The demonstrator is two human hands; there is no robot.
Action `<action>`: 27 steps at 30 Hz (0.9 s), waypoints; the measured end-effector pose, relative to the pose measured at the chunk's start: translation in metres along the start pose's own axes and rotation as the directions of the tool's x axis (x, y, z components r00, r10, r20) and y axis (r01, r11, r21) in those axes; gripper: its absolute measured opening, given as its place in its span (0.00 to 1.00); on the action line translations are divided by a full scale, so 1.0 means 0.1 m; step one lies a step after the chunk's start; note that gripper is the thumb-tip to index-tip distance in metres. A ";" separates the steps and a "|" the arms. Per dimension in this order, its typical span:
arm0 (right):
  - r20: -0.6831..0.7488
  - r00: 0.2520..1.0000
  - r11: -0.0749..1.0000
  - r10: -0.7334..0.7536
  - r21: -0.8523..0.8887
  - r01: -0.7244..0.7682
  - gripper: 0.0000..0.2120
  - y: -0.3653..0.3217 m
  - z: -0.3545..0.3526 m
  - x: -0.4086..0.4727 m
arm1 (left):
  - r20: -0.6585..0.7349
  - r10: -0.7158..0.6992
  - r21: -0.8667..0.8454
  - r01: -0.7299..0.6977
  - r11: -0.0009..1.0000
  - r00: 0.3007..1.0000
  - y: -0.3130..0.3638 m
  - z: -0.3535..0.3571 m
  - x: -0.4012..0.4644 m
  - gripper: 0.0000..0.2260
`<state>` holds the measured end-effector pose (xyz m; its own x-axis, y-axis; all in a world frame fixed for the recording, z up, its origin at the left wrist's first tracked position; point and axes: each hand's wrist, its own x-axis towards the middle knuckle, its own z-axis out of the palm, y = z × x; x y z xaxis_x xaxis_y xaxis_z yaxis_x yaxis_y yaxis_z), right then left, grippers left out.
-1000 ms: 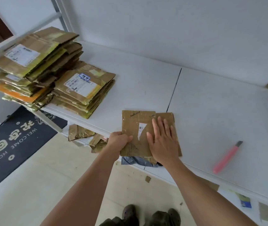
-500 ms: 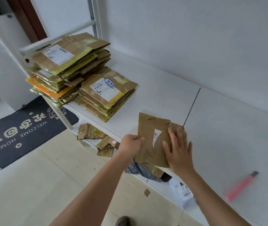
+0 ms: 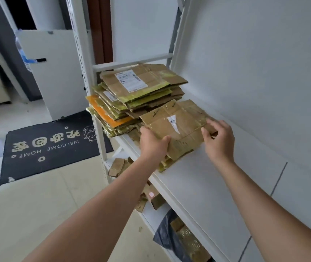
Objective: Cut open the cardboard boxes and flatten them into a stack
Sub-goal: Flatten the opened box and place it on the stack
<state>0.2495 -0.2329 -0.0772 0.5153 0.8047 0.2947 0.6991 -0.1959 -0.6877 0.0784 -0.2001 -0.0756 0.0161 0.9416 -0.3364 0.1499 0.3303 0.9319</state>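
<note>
A flattened brown cardboard box with a torn white label lies on top of the nearer, lower stack of flattened boxes on the white shelf. My left hand grips its near left edge, thumb on top. My right hand holds its right edge between curled fingers and thumb. Behind it rises a taller stack of flattened boxes, with an orange sheet partway down.
The shelf's white upright post stands left of the stacks, the wall close on the right. A lower shelf holds cardboard pieces and a grey bag. A black doormat lies on the floor.
Both hands carried the flattened box left from the shelf's middle onto the nearer stack. My view swung left, and the pink cutter is out of sight.
</note>
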 end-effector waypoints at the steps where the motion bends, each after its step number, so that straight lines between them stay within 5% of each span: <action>1: 0.016 1.000 1.000 -0.014 -0.016 0.014 0.16 0.01 0.09 0.09 | -0.038 0.052 0.049 -0.050 0.998 0.998 0.00 0.02 0.09 0.22; 5: 0.175 0.983 0.992 0.047 -0.124 -0.026 0.15 0.25 0.46 0.23 | -0.004 0.193 0.349 -0.180 0.920 0.981 -0.21 0.09 0.32 0.36; 7: 0.281 0.957 0.985 0.077 -0.172 -0.029 0.14 0.39 0.61 0.24 | 0.045 0.301 0.604 -0.266 0.751 0.952 -0.42 0.07 0.41 0.41; 10: 0.304 0.951 0.951 0.051 -0.307 0.047 0.14 0.47 0.72 0.30 | 0.264 0.413 0.740 -0.457 0.493 0.872 -0.55 0.03 0.52 0.26; 13: 0.331 0.944 0.835 0.012 -0.522 0.172 0.21 0.49 0.78 0.29 | 0.421 0.338 0.799 -0.520 0.302 0.842 -0.57 0.04 0.64 0.26; 21: 0.391 0.919 0.886 0.052 -0.443 0.138 0.24 0.74 0.99 0.19 | 0.430 0.280 0.817 -0.502 0.285 0.858 -0.61 0.00 0.83 0.32; 27: 0.425 0.897 0.849 0.121 -0.513 0.129 0.25 0.48 0.78 0.07 | 0.414 0.218 0.877 -0.451 0.164 0.884 -0.30 0.11 0.58 0.26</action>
<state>0.2486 -0.1932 -0.1599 0.3361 0.9364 -0.1009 0.9139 -0.3502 -0.2053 0.0858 -0.1558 -0.1244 0.4559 0.8773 -0.1501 0.8845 -0.4279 0.1857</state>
